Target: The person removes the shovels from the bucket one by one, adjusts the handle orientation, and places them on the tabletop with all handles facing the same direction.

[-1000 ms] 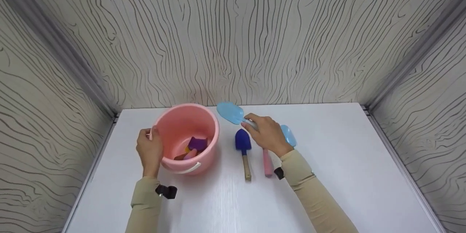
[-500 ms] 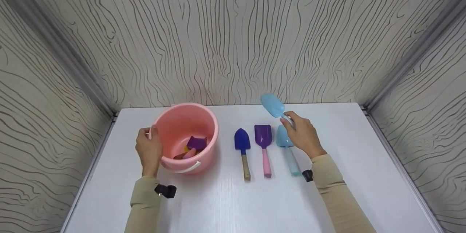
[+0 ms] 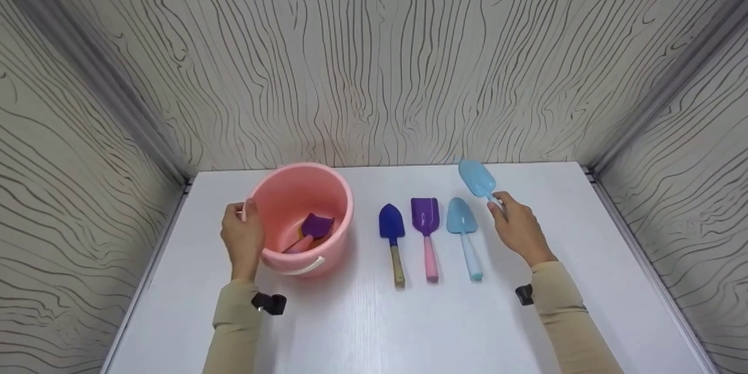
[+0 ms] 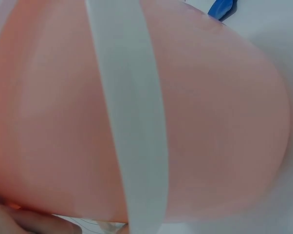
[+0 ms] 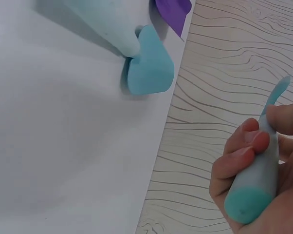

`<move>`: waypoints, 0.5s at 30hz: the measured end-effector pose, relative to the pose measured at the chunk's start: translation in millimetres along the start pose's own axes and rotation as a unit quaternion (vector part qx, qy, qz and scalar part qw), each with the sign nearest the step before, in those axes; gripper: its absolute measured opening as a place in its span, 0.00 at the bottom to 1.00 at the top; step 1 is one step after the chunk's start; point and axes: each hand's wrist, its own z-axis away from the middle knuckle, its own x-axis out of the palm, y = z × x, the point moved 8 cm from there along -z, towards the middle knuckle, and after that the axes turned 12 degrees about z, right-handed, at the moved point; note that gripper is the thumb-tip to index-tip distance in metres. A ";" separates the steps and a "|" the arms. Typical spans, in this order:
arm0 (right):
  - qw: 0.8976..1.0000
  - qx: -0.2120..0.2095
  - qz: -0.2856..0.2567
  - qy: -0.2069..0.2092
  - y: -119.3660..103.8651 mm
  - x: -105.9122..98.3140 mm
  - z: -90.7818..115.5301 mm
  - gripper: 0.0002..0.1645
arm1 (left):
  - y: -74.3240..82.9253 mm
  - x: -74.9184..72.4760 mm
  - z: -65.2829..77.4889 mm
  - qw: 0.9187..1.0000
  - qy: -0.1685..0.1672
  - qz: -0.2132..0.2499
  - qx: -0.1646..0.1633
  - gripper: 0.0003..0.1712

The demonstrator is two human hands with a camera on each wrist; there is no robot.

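My left hand (image 3: 243, 239) grips the rim of a pink bucket (image 3: 338, 257) at its left side. The bucket's white handle (image 4: 137, 117) hangs down its outer wall. Inside lies a purple toy shovel (image 3: 317, 225) among other pieces, partly hidden. My right hand (image 3: 519, 228) holds a light blue toy shovel (image 3: 477, 177) above the table's right half; in the right wrist view its fingers wrap round the pale handle with a teal end (image 5: 248, 204). A second light blue shovel (image 3: 461, 217) lies just left of that hand.
Left of the second light blue shovel lie a purple shovel with pink handle (image 3: 425, 215) and a blue shovel with wooden handle (image 3: 391, 222), side by side. Wood-patterned panels (image 3: 374, 58) enclose the white table (image 3: 362, 327) at the back and sides.
My right hand has carried the light blue shovel rightward from beside the bucket, past the row of shovels. My left hand stays on the rim. The purple shovel in the bucket has shifted slightly.
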 end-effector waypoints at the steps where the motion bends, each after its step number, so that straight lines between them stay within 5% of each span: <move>1: 1.000 0.002 0.001 -0.001 3.3 0.9 1.0 0.26 | 0.1 0.0 0.1 1.000 0.000 -0.001 0.000 0.27; 15: 1.000 0.029 0.001 -0.004 37.6 13.6 10.5 0.24 | 3.0 0.3 0.1 1.000 0.009 -0.016 0.023 0.26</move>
